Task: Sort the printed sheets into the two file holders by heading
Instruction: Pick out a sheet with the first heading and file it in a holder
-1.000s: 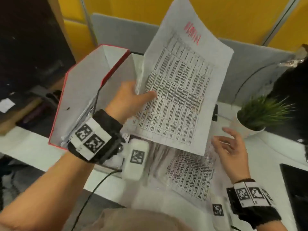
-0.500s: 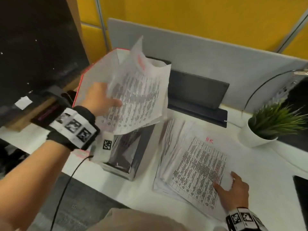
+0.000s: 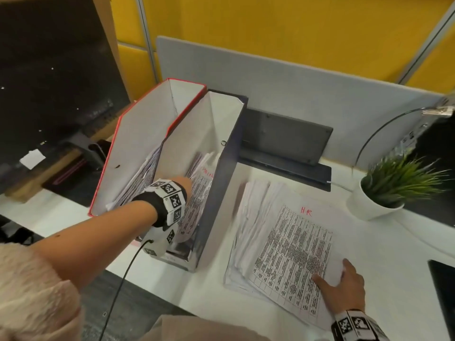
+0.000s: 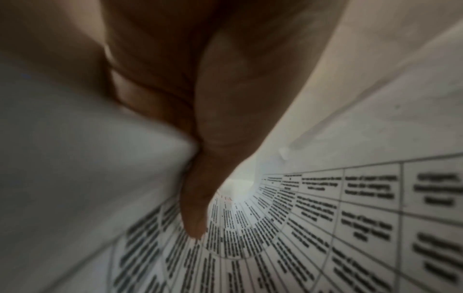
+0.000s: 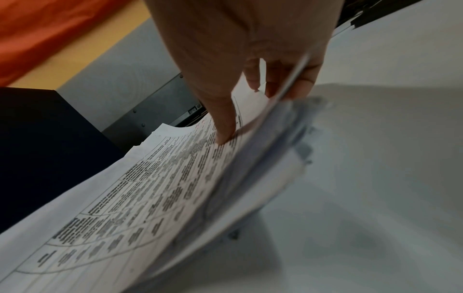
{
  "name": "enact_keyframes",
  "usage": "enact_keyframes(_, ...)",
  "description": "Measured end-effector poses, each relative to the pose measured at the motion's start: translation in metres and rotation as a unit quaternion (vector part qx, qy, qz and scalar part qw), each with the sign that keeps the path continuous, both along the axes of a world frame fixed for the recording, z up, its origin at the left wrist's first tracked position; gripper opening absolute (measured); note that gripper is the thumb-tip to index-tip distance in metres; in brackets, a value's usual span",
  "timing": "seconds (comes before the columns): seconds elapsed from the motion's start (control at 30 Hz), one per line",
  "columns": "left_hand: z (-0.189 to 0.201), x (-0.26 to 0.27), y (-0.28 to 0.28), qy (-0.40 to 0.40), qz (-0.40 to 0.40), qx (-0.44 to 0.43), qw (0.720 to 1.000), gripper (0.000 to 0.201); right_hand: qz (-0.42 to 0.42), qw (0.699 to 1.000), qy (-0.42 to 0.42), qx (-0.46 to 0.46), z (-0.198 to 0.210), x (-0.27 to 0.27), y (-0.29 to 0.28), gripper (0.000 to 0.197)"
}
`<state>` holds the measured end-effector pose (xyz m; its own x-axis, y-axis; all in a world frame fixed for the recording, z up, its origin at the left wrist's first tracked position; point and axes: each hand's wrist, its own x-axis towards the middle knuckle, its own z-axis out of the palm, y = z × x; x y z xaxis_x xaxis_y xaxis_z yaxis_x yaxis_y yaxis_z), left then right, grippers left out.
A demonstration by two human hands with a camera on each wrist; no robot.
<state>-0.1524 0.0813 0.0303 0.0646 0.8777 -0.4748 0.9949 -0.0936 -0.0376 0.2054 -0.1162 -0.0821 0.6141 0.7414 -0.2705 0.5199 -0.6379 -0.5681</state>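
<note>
Two file holders stand side by side at the left of the white desk: a red one (image 3: 138, 148) and, right of it, a dark one (image 3: 221, 188). Both hold printed sheets. My left hand (image 3: 183, 183) reaches down into the dark holder. Its thumb (image 4: 198, 208) pinches a printed sheet (image 3: 197, 203) (image 4: 313, 237) with a red heading; the fingers are hidden. A loose stack of sheets (image 3: 251, 217) lies to the right, topped by a sheet headed "HR" (image 3: 295, 242). My right hand (image 3: 344, 284) (image 5: 238, 59) pinches that top sheet's (image 5: 150, 178) near right corner and lifts it slightly.
A potted plant (image 3: 384, 193) stands at the right rear. A dark flat device (image 3: 283, 136) leans against the grey partition (image 3: 320, 89) behind the stack. A black cable (image 3: 118, 291) hangs from my left wrist over the desk edge. A dark object (image 3: 443, 291) lies at the right border.
My left hand has carried the sheet from up in front of me down into the dark holder. My right hand dropped onto the stack's near right corner and took the top sheet.
</note>
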Motion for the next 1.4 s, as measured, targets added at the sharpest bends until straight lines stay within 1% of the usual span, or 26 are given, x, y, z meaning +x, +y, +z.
enact_keyframes(0.07, -0.006, -0.002, -0.001, 0.028, -0.029, -0.007, 0.999, 0.018, -0.003, 1.000, -0.002, -0.003, -0.001, 0.001, 0.001, 0.101)
enact_keyframes(0.1, -0.007, -0.002, -0.003, 0.043, -0.039, -0.015, 0.998, 0.019, -0.003, 1.000, -0.002, -0.006, -0.001, 0.002, 0.001, 0.102)
enact_keyframes(0.13, -0.006, -0.002, -0.005, 0.053, -0.048, -0.016, 0.997, 0.013, -0.004, 1.000, -0.002, -0.008, -0.001, 0.002, 0.002, 0.103)
enact_keyframes(0.17, -0.005, -0.001, -0.006, 0.057, -0.051, -0.008, 0.997, 0.012, -0.004, 1.000, 0.000, -0.010, -0.001, 0.002, 0.002, 0.104)
enact_keyframes(0.2, -0.002, -0.001, -0.007, 0.056, -0.048, 0.004, 0.997, 0.018, -0.005, 1.000, 0.002, -0.010, -0.001, 0.003, 0.002, 0.104)
enact_keyframes(0.3, 0.026, 0.004, -0.008, 0.004, -0.001, 0.073, 0.997, 0.029, -0.004, 1.000, 0.006, -0.010, -0.001, 0.003, 0.002, 0.103)
enact_keyframes(0.37, 0.053, 0.009, -0.011, -0.080, 0.034, 0.146, 0.986, 0.034, -0.001, 1.000, 0.009, -0.011, -0.001, 0.004, 0.003, 0.103)
enact_keyframes(0.43, 0.077, 0.017, -0.016, -0.186, 0.060, 0.222, 0.955, 0.030, -0.001, 1.000, 0.010, -0.013, -0.001, 0.003, 0.003, 0.102)
enact_keyframes(0.5, 0.097, 0.029, -0.023, -0.283, 0.052, 0.307, 0.907, 0.024, -0.001, 1.000, 0.009, -0.016, -0.001, 0.003, 0.003, 0.101)
enact_keyframes(0.57, 0.112, 0.048, -0.034, -0.369, 0.014, 0.372, 0.852, 0.018, 0.000, 1.000, 0.006, -0.020, -0.001, 0.003, 0.004, 0.101)
enact_keyframes(0.6, 0.117, 0.060, -0.041, -0.408, -0.010, 0.390, 0.825, 0.015, 0.001, 1.000, 0.007, -0.021, -0.001, 0.003, 0.005, 0.101)
enact_keyframes(0.63, 0.118, 0.072, -0.047, -0.439, -0.035, 0.396, 0.806, 0.014, 0.000, 1.000, 0.008, -0.022, -0.001, 0.002, 0.005, 0.101)
enact_keyframes(0.67, 0.115, 0.085, -0.053, -0.458, -0.058, 0.391, 0.796, 0.014, -0.002, 1.000, 0.011, -0.020, -0.001, 0.002, 0.005, 0.101)
enact_keyframes(0.7, 0.108, 0.097, -0.058, -0.466, -0.076, 0.379, 0.796, 0.014, -0.004, 1.000, 0.015, -0.018, 0.000, 0.002, 0.006, 0.102)
enact_keyframes(0.73, 0.098, 0.109, -0.063, -0.465, -0.088, 0.361, 0.804, 0.015, -0.004, 1.000, 0.018, -0.017, 0.000, 0.002, 0.006, 0.103)
enact_keyframes(0.77, 0.085, 0.120, -0.066, -0.455, -0.091, 0.338, 0.819, 0.015, -0.002, 1.000, 0.019, -0.019, 0.001, 0.002, 0.007, 0.104)
enact_keyframes(0.83, 0.054, 0.137, -0.068, -0.414, -0.077, 0.269, 0.866, 0.016, 0.006, 0.999, 0.019, -0.030, 0.002, 0.002, 0.008, 0.105)
enact_keyframes(0.9, 0.020, 0.146, -0.066, -0.344, -0.053, 0.177, 0.921, 0.021, 0.012, 0.999, 0.018, -0.042, 0.003, 0.002, 0.008, 0.106)
enact_keyframes(0.93, 0.005, 0.149, -0.065, -0.305, -0.043, 0.134, 0.942, 0.023, 0.013, 0.999, 0.018, -0.045, 0.003, 0.002, 0.008, 0.106)
enact_keyframes(0.97, -0.009, 0.150, -0.063, -0.271, -0.038, 0.098, 0.957, 0.024, 0.015, 0.999, 0.018, -0.049, 0.004, 0.002, 0.008, 0.105)
enact_keyframes(1.0, -0.022, 0.151, -0.061, -0.250, -0.032, 0.069, 0.965, 0.025, 0.019, 0.998, 0.017, -0.053, 0.005, 0.002, 0.008, 0.104)
enact_keyframes(1.07, -0.040, 0.152, -0.059, -0.248, -0.008, 0.019, 0.969, 0.024, 0.028, 0.998, 0.016, -0.061, 0.006, 0.003, 0.008, 0.102)
enact_keyframes(1.13, -0.051, 0.154, -0.058, -0.266, 0.012, 0.000, 0.964, 0.029, 0.034, 0.997, 0.014, -0.071, 0.007, 0.003, 0.008, 0.103)
enact_keyframes(1.23, -0.055, 0.160, -0.057, -0.272, 0.026, 0.037, 0.961, 0.034, 0.047, 0.995, 0.003, -0.089, 0.009, 0.002, 0.008, 0.105)
enact_keyframes(1.3, -0.055, 0.165, -0.057, -0.281, 0.030, 0.044, 0.958, 0.040, 0.053, 0.993, -0.012, -0.101, 0.012, 0.000, 0.008, 0.106)
enact_keyframes(1.4, -0.053, 0.165, -0.054, -0.293, 0.036, 0.037, 0.955, 0.036, 0.056, 0.992, -0.072, -0.086, 0.017, -0.002, 0.009, 0.109)
